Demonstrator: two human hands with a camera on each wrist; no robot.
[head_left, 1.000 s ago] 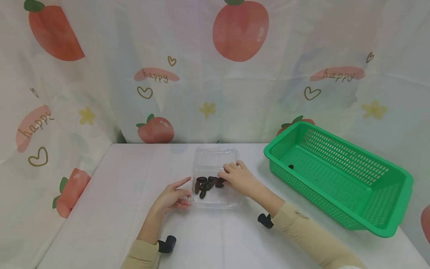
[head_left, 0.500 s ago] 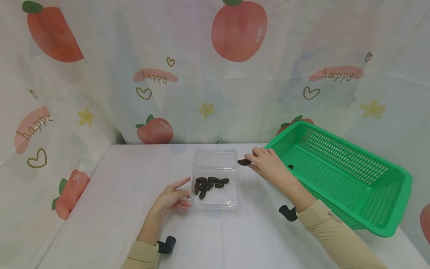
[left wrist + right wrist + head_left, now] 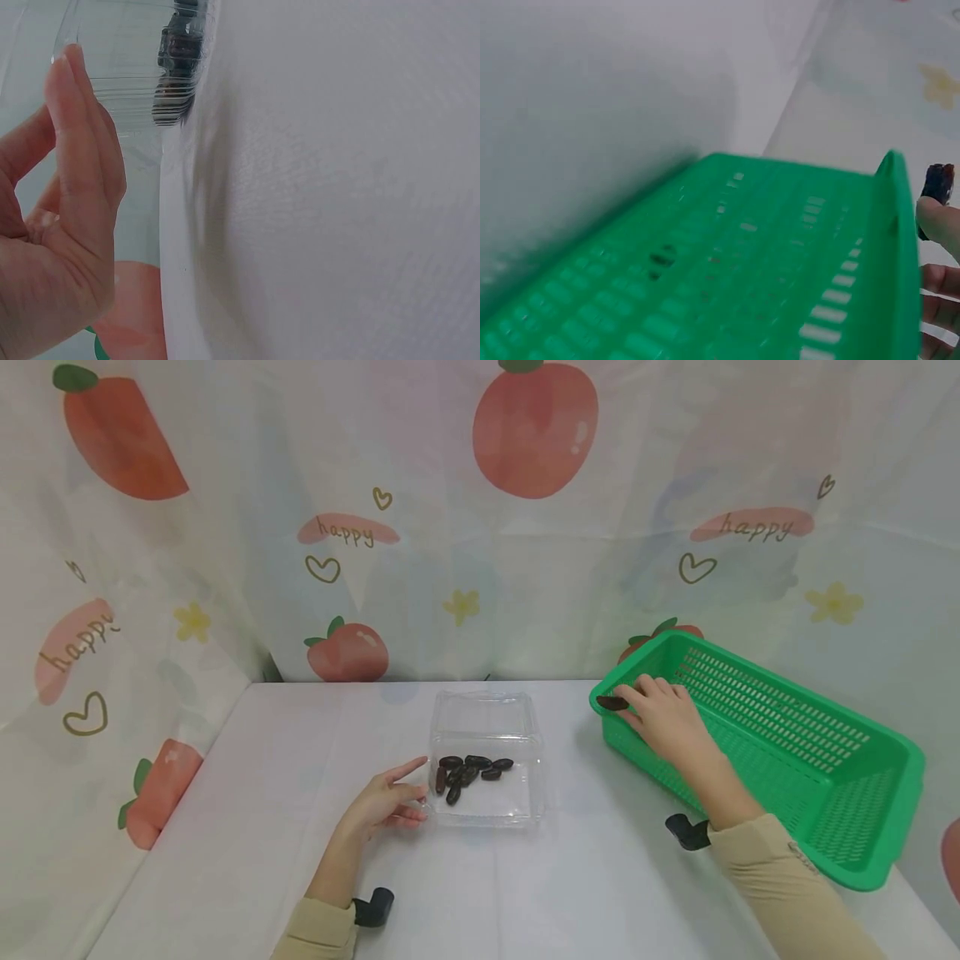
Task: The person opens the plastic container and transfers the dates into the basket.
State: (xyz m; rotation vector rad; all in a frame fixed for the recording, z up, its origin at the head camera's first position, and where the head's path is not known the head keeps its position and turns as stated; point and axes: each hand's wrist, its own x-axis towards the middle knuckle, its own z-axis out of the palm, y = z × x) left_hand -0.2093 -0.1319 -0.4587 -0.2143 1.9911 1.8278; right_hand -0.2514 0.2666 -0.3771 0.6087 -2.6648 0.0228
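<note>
My right hand [image 3: 671, 718] pinches a dark brown date [image 3: 612, 702] between thumb and fingertips, over the near left corner of the green basket [image 3: 873, 868]. In the right wrist view the same date [image 3: 937, 185] shows above the basket's rim. At the table's middle lies a clear plastic clamshell box [image 3: 517, 797] with its lid folded back. Several dates [image 3: 468, 774] sit together in its left half. Fingers nearly straight, my left hand [image 3: 384, 800] rests against the box's left side; in the left wrist view its fingertips touch the clear wall.
Through the basket's slotted wall, a dark spot [image 3: 660, 259] shows in the right wrist view. A white cloth [image 3: 300, 735] covers the table. A fruit-printed curtain [image 3: 525, 585] hangs behind and at the left. Black wrist cameras stick out from both forearms.
My right hand has lifted a date out of the clear box and carried it right, to the basket's rim. The left hand and the box have stayed put.
</note>
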